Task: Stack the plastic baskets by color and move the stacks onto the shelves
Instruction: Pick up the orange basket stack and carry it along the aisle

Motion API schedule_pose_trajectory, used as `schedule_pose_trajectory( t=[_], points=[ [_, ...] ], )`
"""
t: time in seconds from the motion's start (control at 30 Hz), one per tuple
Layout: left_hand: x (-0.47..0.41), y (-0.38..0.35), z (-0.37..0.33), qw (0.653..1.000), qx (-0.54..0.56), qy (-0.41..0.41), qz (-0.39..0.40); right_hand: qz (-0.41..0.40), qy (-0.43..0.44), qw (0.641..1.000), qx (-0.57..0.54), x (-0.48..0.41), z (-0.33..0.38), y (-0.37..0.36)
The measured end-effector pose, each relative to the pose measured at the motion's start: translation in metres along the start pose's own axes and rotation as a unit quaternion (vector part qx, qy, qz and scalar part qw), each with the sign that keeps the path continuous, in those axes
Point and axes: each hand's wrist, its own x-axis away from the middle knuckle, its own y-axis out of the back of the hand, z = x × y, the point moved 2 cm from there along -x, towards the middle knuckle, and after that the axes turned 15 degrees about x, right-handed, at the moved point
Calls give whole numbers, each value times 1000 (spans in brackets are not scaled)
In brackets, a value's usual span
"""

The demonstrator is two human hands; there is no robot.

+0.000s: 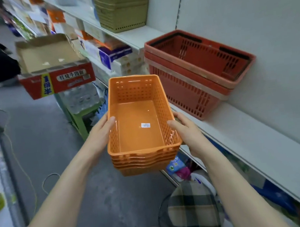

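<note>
A stack of several orange plastic baskets (138, 133) hangs in the air over the aisle floor, just left of the white shelf (255, 139). My left hand (101, 131) grips its left wall with the thumb over the rim. My right hand (186, 130) grips its right wall the same way. A small white label lies on the top basket's floor. A stack of olive green baskets (121, 11) stands on the upper shelf (137, 35) at the back.
Two nested red shopping baskets (196, 67) sit on the white shelf ahead of the orange stack. An open cardboard box (52, 68) rests on bottled water over a green stool at the left. A checkered cushion (191, 210) lies below. A cable runs along the grey floor.
</note>
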Motion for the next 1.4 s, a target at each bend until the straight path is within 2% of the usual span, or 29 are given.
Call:
schedule_pose_trajectory(
  t=[0.1, 0.27, 0.43, 0.63, 0.93, 1.0, 1.17, 1.27, 1.33, 1.4],
  points=[
    [-43, 34, -27, 1000, 0, -18, -6, 11, 14, 1000, -10, -38, 37, -17],
    [-122, 66, -83, 998, -2, -52, 29, 0, 40, 999, -8, -121, 93, -26],
    [-212, 70, -158, 989, -29, -112, 90, -50, 68, 996, -34, -202, 150, -8],
    [-301, 46, -229, 969, -48, -164, 180, -138, 54, 984, -101, -281, 212, 19],
    [-443, 41, -248, 938, -52, -107, 327, -291, -49, 954, -57, -383, 242, 34],
    [-468, 47, -245, 926, -66, -130, 349, -318, -71, 943, -67, -398, 248, 32],
    [-520, 58, -238, 910, -126, -209, 336, -352, -107, 926, -88, -426, 263, 23],
    [-538, 55, -238, 914, -137, -256, 283, -381, -68, 922, 0, -434, 271, 17],
    [-546, 52, -237, 905, -160, -316, 238, -422, -18, 899, 115, -428, 276, 7],
    [-550, 50, -232, 892, -185, -351, 217, -425, 31, 866, 261, -422, 281, -10]
  ],
)
